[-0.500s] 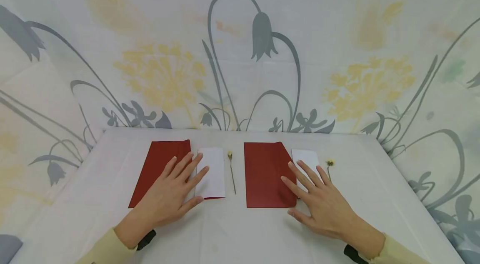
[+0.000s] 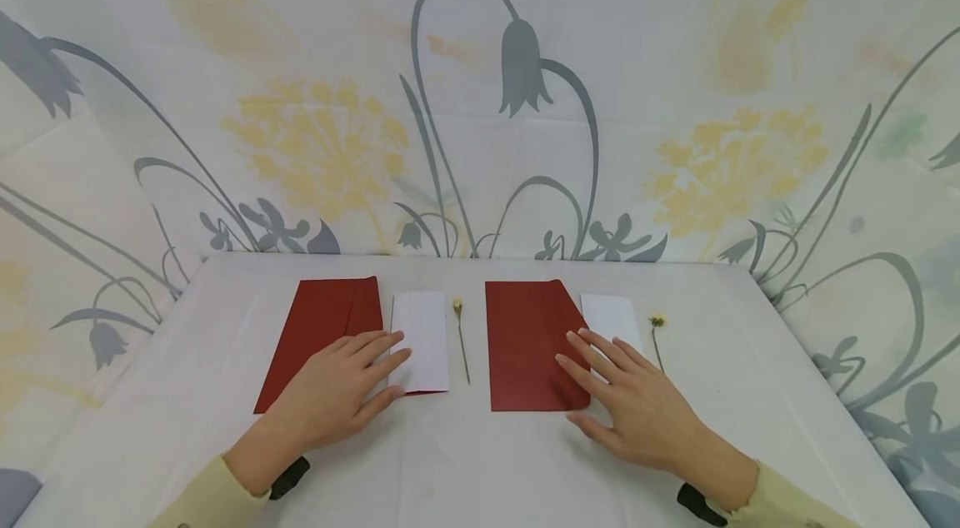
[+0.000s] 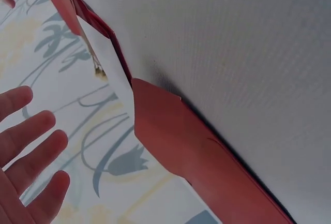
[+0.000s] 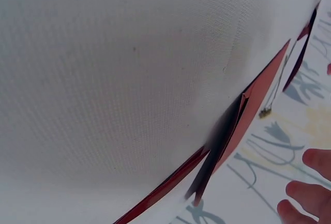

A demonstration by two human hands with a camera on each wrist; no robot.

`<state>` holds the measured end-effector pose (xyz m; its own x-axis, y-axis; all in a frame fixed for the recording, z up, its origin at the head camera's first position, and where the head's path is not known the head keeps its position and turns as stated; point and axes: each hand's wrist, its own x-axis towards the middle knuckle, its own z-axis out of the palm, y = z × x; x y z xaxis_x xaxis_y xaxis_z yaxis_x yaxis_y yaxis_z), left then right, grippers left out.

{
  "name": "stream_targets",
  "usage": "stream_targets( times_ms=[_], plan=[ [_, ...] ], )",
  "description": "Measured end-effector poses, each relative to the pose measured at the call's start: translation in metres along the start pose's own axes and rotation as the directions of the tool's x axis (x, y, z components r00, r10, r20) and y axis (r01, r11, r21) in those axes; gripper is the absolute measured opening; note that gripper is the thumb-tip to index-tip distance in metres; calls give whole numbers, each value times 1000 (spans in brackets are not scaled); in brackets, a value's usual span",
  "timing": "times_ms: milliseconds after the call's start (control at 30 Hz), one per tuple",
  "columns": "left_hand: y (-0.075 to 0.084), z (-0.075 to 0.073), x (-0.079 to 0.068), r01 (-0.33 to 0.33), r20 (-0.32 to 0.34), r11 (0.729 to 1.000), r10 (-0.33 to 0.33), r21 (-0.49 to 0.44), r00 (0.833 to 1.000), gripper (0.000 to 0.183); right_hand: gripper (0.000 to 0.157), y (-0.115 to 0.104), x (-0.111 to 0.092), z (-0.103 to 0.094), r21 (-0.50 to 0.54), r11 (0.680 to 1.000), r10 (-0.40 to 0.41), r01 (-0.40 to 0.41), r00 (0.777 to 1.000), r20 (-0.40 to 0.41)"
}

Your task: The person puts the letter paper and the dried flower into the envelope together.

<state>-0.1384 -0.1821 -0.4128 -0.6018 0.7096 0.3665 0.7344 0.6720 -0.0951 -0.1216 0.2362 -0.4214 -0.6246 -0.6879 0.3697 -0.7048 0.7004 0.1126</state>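
Note:
On the left of the white table lies a red envelope (image 2: 322, 316), with a folded white card (image 2: 420, 336) and a dried yellow flower (image 2: 461, 345) to its right. My left hand (image 2: 330, 395) hovers palm down over the envelope's lower right part and the card's edge. In the left wrist view its fingers (image 3: 39, 157) are loosely bent and apart from the paper. A second red envelope (image 2: 528, 345) lies right of centre, beside another white card (image 2: 609, 316) and dried flower (image 2: 657, 321). My right hand (image 2: 645, 411) hovers over that envelope's right side, partly hiding the card, and holds nothing.
White cloth covers the table (image 2: 450, 470). Behind it hangs a curtain (image 2: 480, 128) printed with grey and yellow flowers. Dark bands (image 2: 289, 478) sit on both wrists. A grey-blue object (image 2: 17, 495) shows at the lower left corner.
The fingers of my left hand have drawn back and relaxed, uncovering more of the left envelope and card. My right fingers have drawn in slightly. Both envelopes, cards and flowers keep their places.

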Motion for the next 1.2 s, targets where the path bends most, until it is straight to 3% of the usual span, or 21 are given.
stream_targets(
  times_ms=[133,267,533,767,933,1200],
  plan=[
    [-3,-4,-3,39,-31,999,-40,-34,999,40,63,-2,6,0,16,1000,-13,14,1000,-21],
    [-6,-9,-7,118,-40,992,-120,-52,992,34,61,-5,13,2,45,998,-34,36,998,-50],
    [-18,-16,-18,289,21,955,-289,-57,957,23,55,-13,31,8,46,991,-120,122,992,-43],
    [-34,-18,-25,421,138,903,-407,-88,903,25,56,-25,50,10,-8,984,-178,179,982,60],
    [-44,-16,-28,453,223,887,-427,-82,876,37,56,-32,64,14,-3,984,-179,180,980,88],
    [-48,-9,-29,540,363,832,-468,-126,806,61,53,-47,95,25,14,978,-207,206,972,111]
  ],
)
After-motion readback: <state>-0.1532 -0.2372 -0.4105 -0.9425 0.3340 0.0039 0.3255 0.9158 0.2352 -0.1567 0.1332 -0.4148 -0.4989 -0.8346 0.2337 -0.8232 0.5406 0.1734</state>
